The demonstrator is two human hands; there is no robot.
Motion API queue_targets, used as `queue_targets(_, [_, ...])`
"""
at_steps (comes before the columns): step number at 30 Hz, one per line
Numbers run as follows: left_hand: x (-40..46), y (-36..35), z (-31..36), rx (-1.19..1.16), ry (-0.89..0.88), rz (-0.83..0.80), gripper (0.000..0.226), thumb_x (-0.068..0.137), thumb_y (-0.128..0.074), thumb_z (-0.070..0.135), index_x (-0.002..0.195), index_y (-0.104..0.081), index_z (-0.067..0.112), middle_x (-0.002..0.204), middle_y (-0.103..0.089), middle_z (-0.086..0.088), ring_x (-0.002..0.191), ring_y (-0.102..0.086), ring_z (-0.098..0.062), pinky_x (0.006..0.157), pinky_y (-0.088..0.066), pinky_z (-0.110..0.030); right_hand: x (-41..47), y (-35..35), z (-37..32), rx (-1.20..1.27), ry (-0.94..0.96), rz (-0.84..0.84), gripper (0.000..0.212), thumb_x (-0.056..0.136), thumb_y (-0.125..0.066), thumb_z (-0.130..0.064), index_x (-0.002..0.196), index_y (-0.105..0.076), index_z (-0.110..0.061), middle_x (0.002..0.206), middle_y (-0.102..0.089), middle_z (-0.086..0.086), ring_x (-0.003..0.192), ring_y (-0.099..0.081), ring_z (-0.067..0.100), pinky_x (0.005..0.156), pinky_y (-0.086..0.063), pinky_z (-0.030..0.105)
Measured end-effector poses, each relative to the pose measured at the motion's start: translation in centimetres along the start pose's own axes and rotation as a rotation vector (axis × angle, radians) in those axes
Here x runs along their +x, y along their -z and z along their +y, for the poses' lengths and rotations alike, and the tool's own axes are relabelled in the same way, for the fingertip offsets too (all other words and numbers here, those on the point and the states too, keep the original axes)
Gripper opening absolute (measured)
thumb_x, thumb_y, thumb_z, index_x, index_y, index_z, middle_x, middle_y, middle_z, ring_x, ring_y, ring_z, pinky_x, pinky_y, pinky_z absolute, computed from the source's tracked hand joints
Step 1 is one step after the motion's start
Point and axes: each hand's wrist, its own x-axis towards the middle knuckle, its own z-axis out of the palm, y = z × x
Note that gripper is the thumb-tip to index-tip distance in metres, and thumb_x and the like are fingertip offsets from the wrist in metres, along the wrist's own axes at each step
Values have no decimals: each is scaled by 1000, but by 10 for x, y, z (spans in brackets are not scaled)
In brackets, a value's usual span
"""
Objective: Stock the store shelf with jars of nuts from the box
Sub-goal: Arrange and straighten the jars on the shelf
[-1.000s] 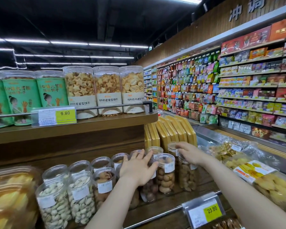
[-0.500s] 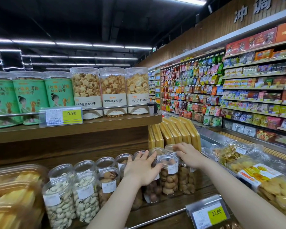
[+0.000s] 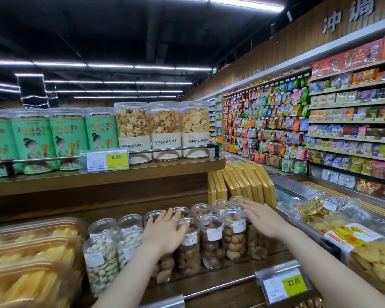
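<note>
Flattening out over the jars of nuts (image 3: 211,243), both of my hands have changed since a moment ago: my left hand (image 3: 165,232), which had its fingers spread, now lies with straight fingers close together on the lids at the middle of the row, and my right hand (image 3: 261,216), which was curled over a lid at the right end, now rests flat with its fingers pressed together, gripping nothing. The jars stand upright in two rows on the lower wooden shelf (image 3: 209,278), touching one another, brown nuts at the right and pale pistachios (image 3: 102,261) at the left, each with a small white barcode label too blurred to read. A yellow price tag (image 3: 293,282) on the front rail reads 23.80. On the upper shelf (image 3: 107,176) another tag (image 3: 116,157) reads 9.90, beside green biscuit tubs (image 3: 69,141) and clear tubs of star-shaped biscuits (image 3: 132,132) labelled 纯牛奶星星型饼干. Yellow flat packs (image 3: 249,183) lean behind the jars; bagged snacks (image 3: 320,210) lie to my right, blurred trays (image 3: 31,263) to my left. Across the aisle, wall shelves (image 3: 351,121) carry large characters 冲调.
</note>
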Motion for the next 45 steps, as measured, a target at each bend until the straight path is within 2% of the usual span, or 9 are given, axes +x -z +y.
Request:
queue_targets(6, [-15, 5, -13, -95, -9, 154, 58, 99, -20, 50, 151, -19, 25, 160, -12, 2, 147, -6, -13, 118, 0, -41, -7, 10, -23, -101, 24, 29, 50, 100, -18, -42, 148, -24, -28, 157, -17, -8, 145, -11, 9, 118, -2, 40])
queue_targets(9, [-33, 11, -42, 5, 184, 276, 61, 98, -18, 52, 150, -21, 21, 159, -14, -5, 147, -6, -20, 117, -2, -45, -12, 6, -65, -111, 163, 30, 49, 101, -19, -40, 147, -26, -25, 157, -18, -6, 145, -13, 10, 118, -4, 34])
queue_targets(13, [-46, 12, -74, 24, 433, 150, 71, 96, -13, 57, 151, -16, 12, 157, -16, -17, 146, -11, -30, 118, -9, -45, -6, -16, -117, -108, 271, -84, 51, 101, -19, -43, 149, -20, -25, 159, -11, -4, 146, -7, 11, 118, -2, 33])
queue_targets(28, [-42, 12, -89, 61, 290, 159, 68, 95, -20, 58, 150, -20, 18, 159, -15, -9, 146, -12, -27, 118, -9, -44, 2, -33, -137, -151, 173, -140, 60, 97, -17, -54, 149, -17, -25, 158, -14, -1, 146, -10, 16, 118, -7, 36])
queue_targets(32, [-39, 21, -85, 80, 303, 83, 75, 84, -12, 76, 150, -12, 39, 160, -5, -6, 146, -3, -37, 115, -5, -56, -1, -37, -153, -162, 257, -92, 89, 73, -2, -78, 149, -12, -33, 159, -7, -6, 146, -3, 14, 118, -1, 38])
queue_targets(36, [-41, 9, -84, 125, 255, 150, 73, 83, -16, 77, 147, -22, 42, 159, -19, 0, 144, -14, -37, 113, -15, -57, 4, -51, -159, -173, 282, -53, 104, 59, 8, -82, 147, -21, -35, 157, -17, -8, 145, -11, 14, 118, -7, 40])
queue_targets(40, [-41, 9, -87, 150, 226, 173, 70, 85, -17, 74, 146, -24, 41, 158, -22, 0, 142, -18, -38, 112, -18, -57, 3, -54, -159, -204, 285, -21, 101, 61, 6, -81, 145, -26, -33, 154, -25, -8, 143, -19, 18, 117, -13, 42])
queue_targets(43, [-43, 13, -86, 142, 246, 127, 72, 85, -15, 74, 148, -20, 40, 159, -16, 0, 144, -13, -37, 113, -11, -60, 2, -45, -163, -161, 262, -134, 102, 61, 3, -82, 147, -20, -33, 157, -16, -7, 145, -11, 18, 118, -8, 42])
queue_targets(45, [-42, 16, -77, 147, 238, 142, 75, 84, -13, 76, 149, -16, 38, 160, -9, 1, 146, -8, -34, 112, -4, -63, 4, -34, -160, -115, 277, -189, 81, 78, -7, -76, 148, -14, -36, 159, -8, -8, 146, -3, 14, 118, -1, 41])
